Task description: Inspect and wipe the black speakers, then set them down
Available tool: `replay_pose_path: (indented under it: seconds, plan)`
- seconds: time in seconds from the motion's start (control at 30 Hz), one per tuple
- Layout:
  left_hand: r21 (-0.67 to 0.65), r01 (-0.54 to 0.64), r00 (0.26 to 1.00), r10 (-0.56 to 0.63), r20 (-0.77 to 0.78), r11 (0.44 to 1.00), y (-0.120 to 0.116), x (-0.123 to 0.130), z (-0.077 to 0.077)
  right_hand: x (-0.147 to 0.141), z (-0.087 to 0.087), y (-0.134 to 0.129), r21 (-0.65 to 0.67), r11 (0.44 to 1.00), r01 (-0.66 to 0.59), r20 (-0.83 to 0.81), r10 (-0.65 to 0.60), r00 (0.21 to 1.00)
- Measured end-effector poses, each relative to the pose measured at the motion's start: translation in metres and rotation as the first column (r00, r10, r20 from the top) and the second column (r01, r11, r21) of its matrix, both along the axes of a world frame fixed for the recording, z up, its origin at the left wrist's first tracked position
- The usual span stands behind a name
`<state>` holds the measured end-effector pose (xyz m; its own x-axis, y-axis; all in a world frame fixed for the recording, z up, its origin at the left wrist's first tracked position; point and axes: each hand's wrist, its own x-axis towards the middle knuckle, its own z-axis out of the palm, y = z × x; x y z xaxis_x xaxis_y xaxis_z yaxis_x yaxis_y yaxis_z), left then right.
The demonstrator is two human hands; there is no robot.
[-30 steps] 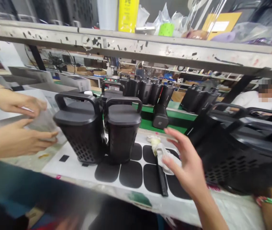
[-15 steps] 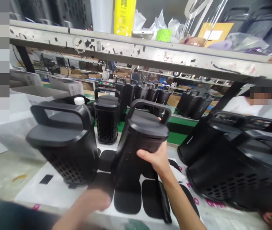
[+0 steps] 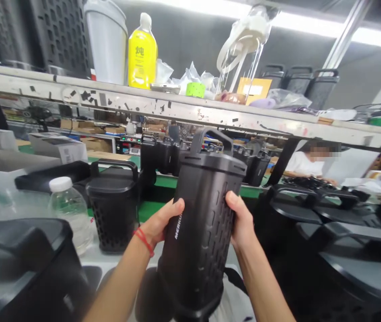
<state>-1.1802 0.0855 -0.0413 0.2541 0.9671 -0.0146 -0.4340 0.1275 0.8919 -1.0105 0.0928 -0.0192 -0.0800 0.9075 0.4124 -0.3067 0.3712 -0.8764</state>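
Note:
A black case with a carry handle [image 3: 200, 228] is held up in front of me, slightly tilted. White lettering runs up one face, and slots cover another. My left hand [image 3: 159, 222], with a red band at the wrist, grips its left side. On its right side my right hand [image 3: 242, 219] is closed, thumb over the slotted face. The fingers of both hands are mostly hidden behind the case. Dark rounded pads [image 3: 150, 293] lie on the worktop below it.
Similar black cases stand at the left front [image 3: 25, 273], behind left [image 3: 113, 205] and along the right [image 3: 354, 259]. A clear bottle with a white cap [image 3: 71, 214] is at left. Overhead runs a shelf [image 3: 183, 109] bearing a yellow bottle [image 3: 142, 56]. Another person [image 3: 306, 163] sits beyond.
The case has been turned, so its lettering and slotted face now show. My left hand has come up from the worktop onto its left side. The view has tilted upward.

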Motion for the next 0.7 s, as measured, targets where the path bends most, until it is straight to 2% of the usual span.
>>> replay_pose_path:
  seconds: [0.13,0.2,0.27,0.33,0.43,0.57,0.7]
  plan:
    - [-0.099,-0.032,0.999,0.031,-0.007,0.995,0.016,0.003,-0.035,-0.001,-0.024,0.028,-0.030,0.998,0.059,0.097,-0.055,0.994]
    - [-0.121,-0.059,0.998,0.058,-0.014,0.991,0.022,0.006,-0.046,-0.004,-0.034,0.040,-0.044,0.994,0.101,0.152,-0.093,0.984]
    - [-0.116,-0.098,0.995,0.096,-0.031,0.988,0.029,0.009,-0.050,-0.009,-0.044,0.052,-0.084,0.986,0.144,0.187,-0.126,0.974]
    - [-0.122,-0.111,0.992,0.102,-0.073,0.986,0.037,0.009,-0.049,-0.014,-0.055,0.061,-0.144,0.974,0.176,0.200,-0.146,0.969]
    - [-0.151,-0.068,0.985,0.042,-0.168,0.986,0.051,-0.001,-0.043,-0.021,-0.064,0.066,-0.213,0.960,0.184,0.164,-0.150,0.975]
    - [-0.078,-0.008,0.975,-0.010,-0.224,0.997,0.064,-0.014,-0.032,-0.024,-0.056,0.059,-0.235,0.965,0.113,0.028,-0.110,0.994]
    - [-0.003,0.020,0.987,-0.020,-0.157,1.000,0.069,-0.005,-0.024,-0.023,-0.045,0.053,-0.258,0.965,0.048,-0.063,-0.066,0.996]
